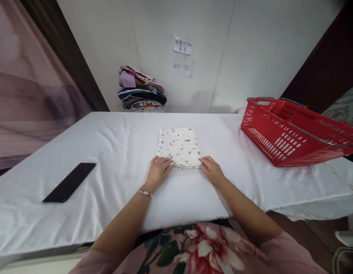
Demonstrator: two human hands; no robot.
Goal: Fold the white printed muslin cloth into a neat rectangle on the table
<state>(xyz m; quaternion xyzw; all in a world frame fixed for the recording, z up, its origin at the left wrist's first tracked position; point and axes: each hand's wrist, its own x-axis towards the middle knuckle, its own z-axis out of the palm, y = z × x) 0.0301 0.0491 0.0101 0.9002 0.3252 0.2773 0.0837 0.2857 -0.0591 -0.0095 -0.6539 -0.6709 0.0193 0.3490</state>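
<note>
A white cloth (180, 146) with a small scattered print lies on the white-covered table, folded into a flat layered square. My left hand (159, 171) is at its near left corner, fingers closed on the edge. At the near right corner my right hand (212, 169) pinches the layered edge between thumb and fingers. Several fold layers show along the near side, between the two hands. The fingertips under the cloth are partly hidden.
A red plastic basket (296, 140) with metal handles stands on the right. To the left lies a black phone-like slab (70, 182). Folded fabrics (142, 89) are stacked at the table's back edge, by a wall with paper signs (182, 45). A pink curtain (30, 87) hangs left.
</note>
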